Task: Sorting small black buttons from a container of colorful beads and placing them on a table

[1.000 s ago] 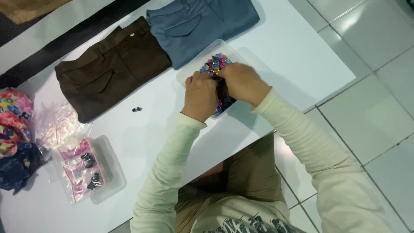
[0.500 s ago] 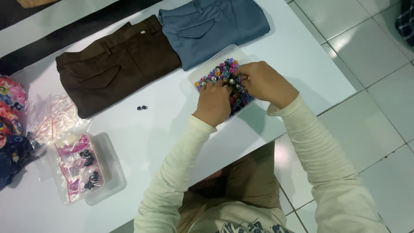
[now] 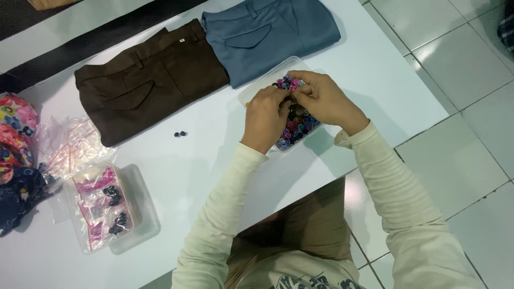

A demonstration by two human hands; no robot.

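Note:
A clear plastic tray [image 3: 256, 88] full of small coloured beads [image 3: 297, 127] lies on the white table [image 3: 203, 160]. My left hand [image 3: 266, 116] and my right hand [image 3: 321, 99] hover over the tray, fingertips meeting above the beads and pinching small pieces. What exactly sits between the fingers is too small to tell. Two tiny dark beads [image 3: 180, 134] lie loose on the table to the left of the tray.
Folded brown trousers [image 3: 144, 80] and folded blue trousers [image 3: 267, 32] lie behind the tray. At the left, a clear box [image 3: 136, 214] holds bags of pink and black pieces, beside loose plastic bags [image 3: 67, 144] and patterned fabric [image 3: 16, 160]. Tiled floor to the right.
The view has shifted so the tray and hands sit further right. Both hands stay over the bead tray, fingers now drawn together above it.

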